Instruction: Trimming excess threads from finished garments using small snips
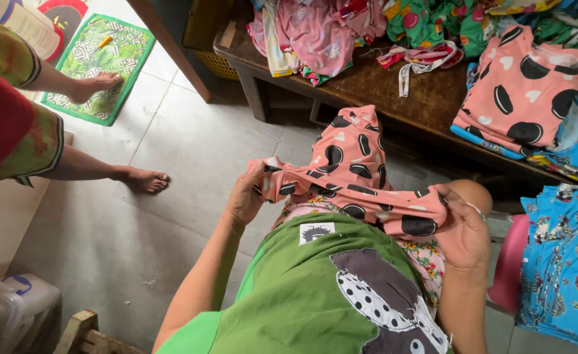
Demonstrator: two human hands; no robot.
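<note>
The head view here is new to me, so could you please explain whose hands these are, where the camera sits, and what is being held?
The single picture comes from a camera worn on a person's head, looking down at their own lap, so there is no machine. The green top at the bottom belongs to the wearer.

The left hand and the right hand each grip one end of a pink garment with black ovals, stretched between them above the lap.

Ahead is a dark wooden bench. On it lie a folded pink stack of the same print and loose pink and green clothes. A blue printed pile sits at the right.

At the left, another person's bare feet stand on the grey floor, one on a green mat.
</note>
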